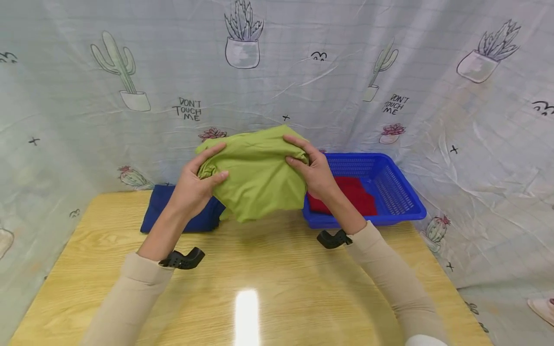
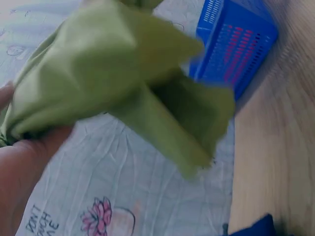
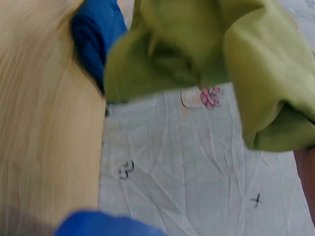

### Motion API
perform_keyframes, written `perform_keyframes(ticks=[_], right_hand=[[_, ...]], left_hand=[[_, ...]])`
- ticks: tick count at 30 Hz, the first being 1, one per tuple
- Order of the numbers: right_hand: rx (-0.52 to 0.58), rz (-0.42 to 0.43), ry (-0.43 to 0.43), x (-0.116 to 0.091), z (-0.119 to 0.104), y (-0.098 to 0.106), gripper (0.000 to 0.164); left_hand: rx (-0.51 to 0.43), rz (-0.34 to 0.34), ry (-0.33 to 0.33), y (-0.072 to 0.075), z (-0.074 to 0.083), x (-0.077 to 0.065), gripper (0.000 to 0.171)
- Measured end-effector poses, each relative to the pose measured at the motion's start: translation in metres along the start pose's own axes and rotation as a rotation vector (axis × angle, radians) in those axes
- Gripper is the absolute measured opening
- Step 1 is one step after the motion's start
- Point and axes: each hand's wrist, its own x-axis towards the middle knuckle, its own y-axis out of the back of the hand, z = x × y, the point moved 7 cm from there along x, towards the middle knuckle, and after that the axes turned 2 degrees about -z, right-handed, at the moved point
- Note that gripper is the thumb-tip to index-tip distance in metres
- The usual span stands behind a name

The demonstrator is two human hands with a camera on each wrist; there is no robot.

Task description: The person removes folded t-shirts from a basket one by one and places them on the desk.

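A lime-green cloth (image 1: pixel 259 178), possibly a garment, hangs in the air above the table, held at both sides. My left hand (image 1: pixel 196 180) grips its left side, thumb on the near face. On the opposite side my right hand (image 1: pixel 313 168) pinches the gathered edge between thumb and fingers. The lower part of the green cloth (image 2: pixel 98 64) droops in loose folds in the left wrist view. In the right wrist view, the green fabric (image 3: pixel 275 64) covers most of the right hand.
A folded dark blue cloth (image 1: pixel 162 206) lies at the back left of the wooden table (image 1: pixel 277 269). At the back right stands a blue plastic basket (image 1: pixel 400 192) with a red cloth (image 1: pixel 352 192) inside. A curtain (image 1: pixel 277 86) printed with potted plants hangs behind.
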Motion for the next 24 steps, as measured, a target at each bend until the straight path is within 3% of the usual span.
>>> perform_keyframes(ticks=[4,8,15,17,20,24], right_hand=[[-0.012,-0.054,-0.028,0.001,0.010,-0.016,0.051],[-0.006,-0.139,-0.055,0.002,0.020,-0.035,0.055],[0.119,-0.239,-0.075,-0.003,0.041,-0.063,0.065],[0.132,-0.243,-0.062,-0.004,0.045,-0.070,0.066],[0.068,-0.240,-0.047,-0.006,0.052,-0.078,0.066],[-0.072,-0.245,-0.052,-0.009,0.063,-0.087,0.066]], left_hand=[[-0.017,0.001,0.010,0.009,0.005,-0.014,0.073],[-0.026,0.027,0.007,0.018,0.010,-0.026,0.062],[-0.026,0.059,0.022,0.034,0.009,-0.045,0.040],[0.010,0.069,0.036,0.039,0.010,-0.052,0.038],[0.100,0.083,0.090,0.049,0.013,-0.062,0.041],[0.367,0.116,0.195,0.065,0.018,-0.076,0.050]])
